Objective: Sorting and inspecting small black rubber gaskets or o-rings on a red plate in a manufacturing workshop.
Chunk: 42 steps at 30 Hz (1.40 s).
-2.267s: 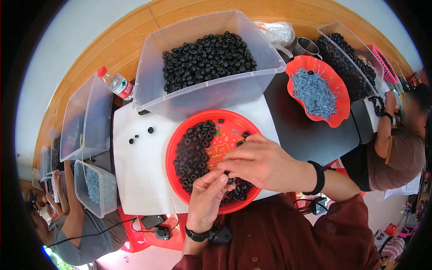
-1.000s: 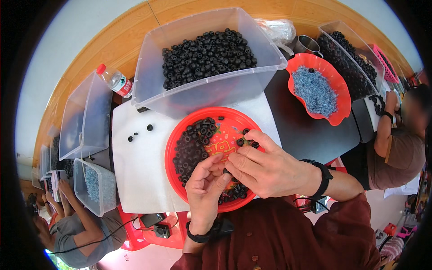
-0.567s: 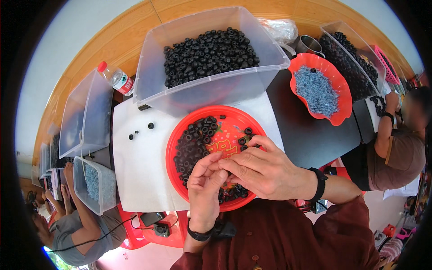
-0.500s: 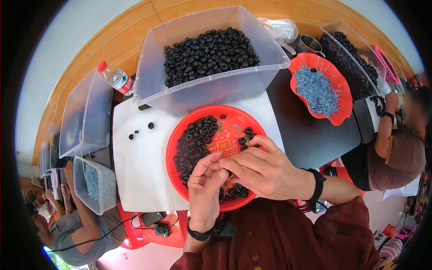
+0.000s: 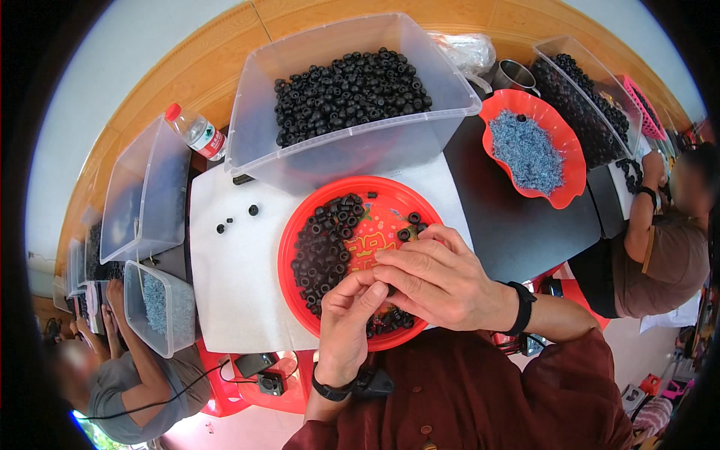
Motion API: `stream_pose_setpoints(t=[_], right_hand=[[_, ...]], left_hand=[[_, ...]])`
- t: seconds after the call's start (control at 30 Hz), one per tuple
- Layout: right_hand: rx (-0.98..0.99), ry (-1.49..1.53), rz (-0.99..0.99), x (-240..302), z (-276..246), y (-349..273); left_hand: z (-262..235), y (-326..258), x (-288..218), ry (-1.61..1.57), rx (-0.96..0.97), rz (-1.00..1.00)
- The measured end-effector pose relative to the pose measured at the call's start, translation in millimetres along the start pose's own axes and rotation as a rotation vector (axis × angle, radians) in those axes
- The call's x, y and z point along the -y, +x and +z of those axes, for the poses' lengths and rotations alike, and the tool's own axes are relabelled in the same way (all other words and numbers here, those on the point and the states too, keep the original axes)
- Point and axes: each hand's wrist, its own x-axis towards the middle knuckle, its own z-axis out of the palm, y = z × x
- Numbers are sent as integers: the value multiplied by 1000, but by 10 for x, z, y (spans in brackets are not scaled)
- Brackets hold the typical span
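A round red plate [image 5: 386, 196] lies on a white table top in front of me, with a heap of small black rings [image 5: 324, 241] on its left half. My left hand [image 5: 347, 324] and my right hand [image 5: 435, 277] meet over the plate's near edge, fingertips pinched together on a small part that the fingers hide. More black rings [image 5: 390, 322] lie under my hands. A few single rings [image 5: 412, 219] sit just past my right fingers.
A large clear tub [image 5: 262, 142] of black rings stands behind the plate. A red dish [image 5: 570, 169] of blue-grey bits sits to the right, a water bottle [image 5: 196, 133] and clear bins [image 5: 142, 195] to the left. Three loose rings [image 5: 252, 211] lie on the table. Other people sit at both sides.
My hands have drawn together over the plate's near edge; the right hand moved up to the loose rings, then back against the left hand's fingertips.
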Motion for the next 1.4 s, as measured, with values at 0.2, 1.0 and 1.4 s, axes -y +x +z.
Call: stream_pose_setpoints(t=[0.2, 1.0, 1.4], right_hand=[[10, 5, 33, -1, -28, 29], [43, -88, -12, -19, -28, -54], [1, -111, 5, 48, -51, -15]], left_hand=[[53, -4, 0, -36, -17, 23], [116, -14, 29, 113, -21, 25], [129, -46, 53, -8, -59, 75]])
